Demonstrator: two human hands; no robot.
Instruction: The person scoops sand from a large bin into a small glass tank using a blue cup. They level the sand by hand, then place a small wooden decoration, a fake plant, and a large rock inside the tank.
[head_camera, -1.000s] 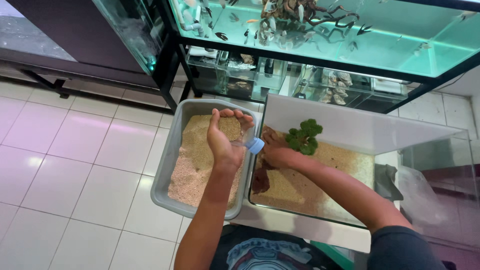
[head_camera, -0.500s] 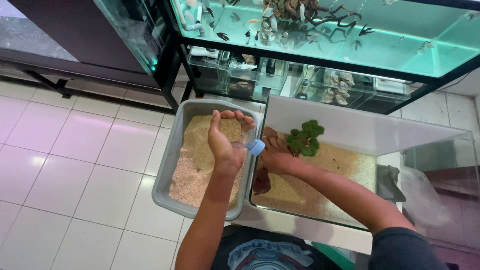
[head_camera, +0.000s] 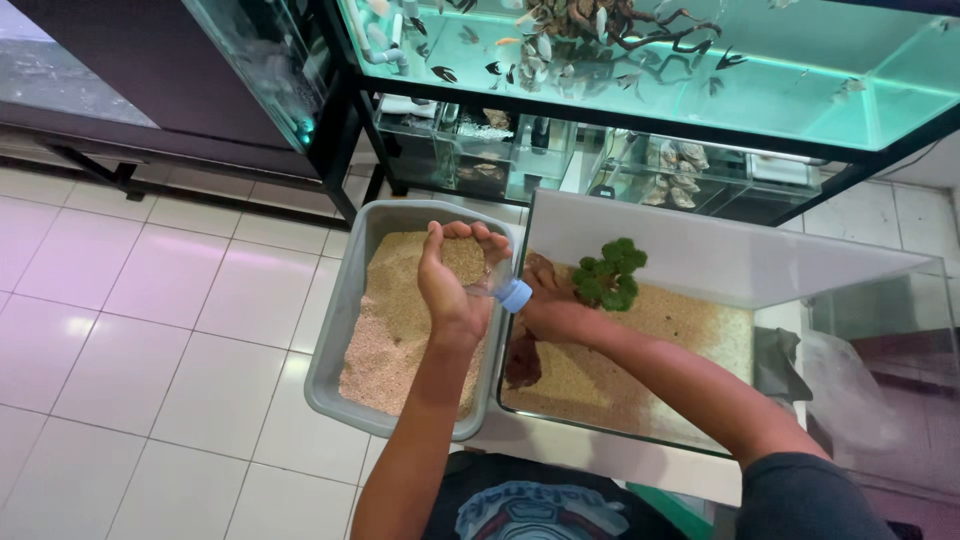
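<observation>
Head view: left hand (head_camera: 455, 285) grips a clear blue-capped bottle (head_camera: 500, 290) over grainy sand; right hand's (head_camera: 550, 315) grasp unclear.

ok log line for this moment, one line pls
left hand: holds clear bottle over grey sand tub | right hand: inside glass tank by green plant

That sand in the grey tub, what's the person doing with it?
The person's left hand is over the grey tub of sand, holding a small clear bottle with a blue cap. The right hand reaches into the glass tank beside it, low on its sandy floor by a dark brown piece. A green plant sits in that sand. Behind are bigger tanks with fish.
</observation>
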